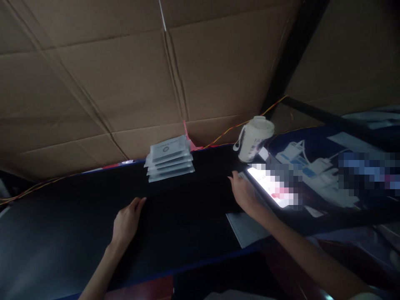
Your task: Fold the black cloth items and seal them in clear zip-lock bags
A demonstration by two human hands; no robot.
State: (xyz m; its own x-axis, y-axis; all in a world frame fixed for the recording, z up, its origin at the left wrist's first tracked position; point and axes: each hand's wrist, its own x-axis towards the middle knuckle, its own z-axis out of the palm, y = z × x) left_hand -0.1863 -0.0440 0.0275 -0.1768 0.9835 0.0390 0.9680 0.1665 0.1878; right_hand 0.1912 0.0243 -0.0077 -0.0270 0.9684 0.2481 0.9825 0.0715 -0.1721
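Note:
My left hand (125, 223) is low over the black tabletop (71, 233), its fingers curled in and the thumb against the forefinger. Whatever it may pinch is too dark to make out. My right hand (245, 195) reaches in from the right, beside a lit phone-like screen (265, 185). Its fingers are bent and partly hidden, and I cannot tell what they grip. Under that wrist lies a pale flat packet (245, 231). Beyond both hands, a stack of several frosted zip bags (170, 160) with dark print stands near the back edge.
A white lidded cup (255, 139) with a strap stands at the back right. White plugs and cables (309, 160) clutter the blue surface further right. Behind the table rises a cardboard wall (125, 83), with a red and yellow wire (226, 132) along its foot and a dark post (293, 62).

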